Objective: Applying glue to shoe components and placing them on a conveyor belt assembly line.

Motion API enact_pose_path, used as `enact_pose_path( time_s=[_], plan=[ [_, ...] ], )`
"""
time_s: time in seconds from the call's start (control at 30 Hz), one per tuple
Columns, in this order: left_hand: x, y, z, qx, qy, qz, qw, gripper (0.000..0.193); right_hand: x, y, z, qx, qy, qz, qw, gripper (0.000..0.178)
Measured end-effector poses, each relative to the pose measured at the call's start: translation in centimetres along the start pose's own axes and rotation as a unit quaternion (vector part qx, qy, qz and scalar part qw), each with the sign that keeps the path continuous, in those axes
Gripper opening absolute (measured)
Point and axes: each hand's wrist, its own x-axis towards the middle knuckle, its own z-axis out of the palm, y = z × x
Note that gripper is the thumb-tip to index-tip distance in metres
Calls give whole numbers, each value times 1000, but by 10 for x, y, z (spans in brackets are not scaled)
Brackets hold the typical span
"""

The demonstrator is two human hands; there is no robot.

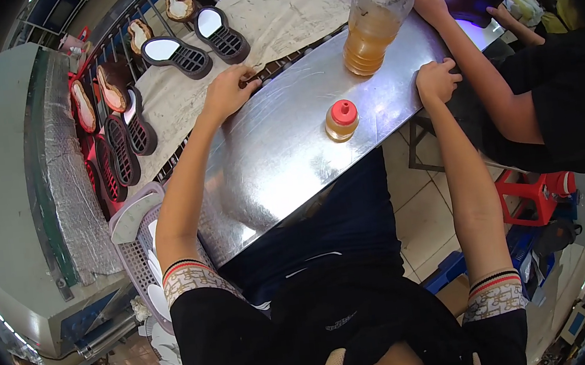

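Note:
My left hand (229,93) rests at the far edge of a shiny metal table (255,165), beside the cloth-covered conveyor. Its fingers are bent and a little apart, with nothing visible in them. Across the table, my right hand (437,82) lies on the near edge, its fingers curled in and no object showing. Between the hands stand a small bottle with a red cap (343,120) and a large clear plastic bottle (377,20) partly filled with amber liquid. Two black shoe soles (195,66) with white tops lie on the cloth beyond my left hand.
More black soles (122,149) and brown shoe uppers (111,86) sit on a rack at left, next to a large grey-green machine (5,191). A purple basket (132,253) is by my left arm. At right, a co-worker's hands hold a dark boot (462,1); a red stool (529,199) stands below.

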Motion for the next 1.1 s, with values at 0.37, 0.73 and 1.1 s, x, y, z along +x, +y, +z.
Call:
enact_pose_path(
  time_s=[0.37,0.73,1.1],
  plan=[
    [18,2,16,20,-42,-22,999,25,1,3,3,9,15,-12,1000,40],
    [9,7,30,-8,82,-50,995,21,1,2,5,-1,12,-8,1000,41],
    [8,-7,39,-15,141,-104,984,19,2,6,9,-20,7,-21,1000,42]
  ],
)
